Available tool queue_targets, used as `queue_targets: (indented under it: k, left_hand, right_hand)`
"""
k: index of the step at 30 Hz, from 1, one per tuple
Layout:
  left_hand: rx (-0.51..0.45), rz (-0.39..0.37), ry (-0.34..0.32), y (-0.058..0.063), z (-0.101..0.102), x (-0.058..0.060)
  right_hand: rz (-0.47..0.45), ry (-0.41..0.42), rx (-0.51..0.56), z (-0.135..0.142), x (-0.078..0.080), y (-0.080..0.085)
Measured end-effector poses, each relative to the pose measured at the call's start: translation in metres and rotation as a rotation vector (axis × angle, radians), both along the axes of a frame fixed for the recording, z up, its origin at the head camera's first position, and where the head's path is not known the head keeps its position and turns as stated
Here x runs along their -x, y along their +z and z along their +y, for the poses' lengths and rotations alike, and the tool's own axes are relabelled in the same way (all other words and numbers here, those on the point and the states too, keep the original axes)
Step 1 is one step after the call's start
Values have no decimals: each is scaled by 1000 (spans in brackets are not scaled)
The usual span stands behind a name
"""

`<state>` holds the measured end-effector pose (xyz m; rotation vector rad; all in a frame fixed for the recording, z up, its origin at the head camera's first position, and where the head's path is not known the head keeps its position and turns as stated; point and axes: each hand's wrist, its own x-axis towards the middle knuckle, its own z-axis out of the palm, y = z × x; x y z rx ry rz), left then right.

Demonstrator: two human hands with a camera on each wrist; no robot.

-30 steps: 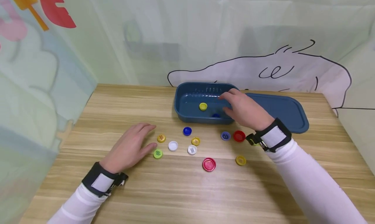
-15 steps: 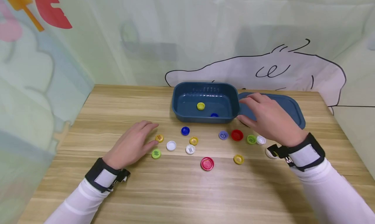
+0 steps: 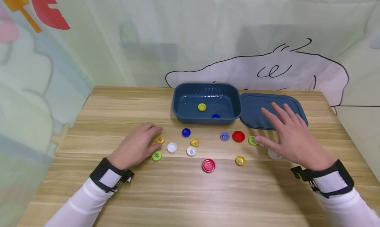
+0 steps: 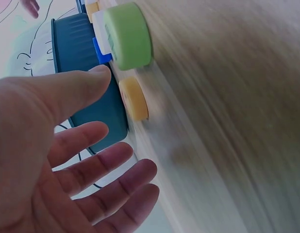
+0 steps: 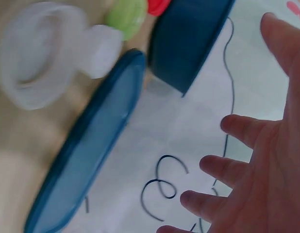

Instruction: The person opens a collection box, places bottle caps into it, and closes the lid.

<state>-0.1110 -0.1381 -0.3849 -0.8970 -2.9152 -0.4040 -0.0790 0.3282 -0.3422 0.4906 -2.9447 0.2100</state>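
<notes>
My left hand [image 3: 135, 147] hovers at the left with relaxed fingers, holding nothing. Near its thumb and fingertips are an orange bottle cap [image 3: 160, 140] and a green bottle cap [image 3: 157, 155]. My right hand [image 3: 297, 139] is spread wide above the table at the right, holding nothing, and partly covers some white caps. A larger white cap [image 3: 273, 154] and a lime green cap [image 3: 253, 140] lie beside its thumb. The blue box [image 3: 206, 121] stands at the back, with a yellow cap [image 3: 202, 107] and a dark blue cap [image 3: 216, 116] inside.
Right of the box, touching or nearly so, lies its flat blue lid [image 3: 252, 118]. Between the hands are scattered several caps, including a blue one [image 3: 186, 132], a white one [image 3: 172, 147], a red one [image 3: 238, 136] and a pinkish-red one [image 3: 208, 165]. A printed cloth [image 3: 207, 29] hangs behind the table.
My right hand has moved from over the box to the right, past the lid's front, and its fingers have spread. The left hand has barely moved.
</notes>
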Motion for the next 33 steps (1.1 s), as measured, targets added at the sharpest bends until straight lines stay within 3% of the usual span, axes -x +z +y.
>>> queue_targets:
  k: [9,17,26,33]
  left_hand:
    - [5,-18,-8,-2,1,-1]
    - [2,-34,-19,-4,6,1]
    - [19,-36,-3,-8,9,2]
    - [47,-28,-5,-3,13,4]
  right_hand:
    - [-48,-53,-13,11,-14,-17]
    - [-39,-51,-27,17,-22,-29]
    - [-59,-58,-47,17,-27,-35]
    - [-59,-60,-49,16,-28,-37]
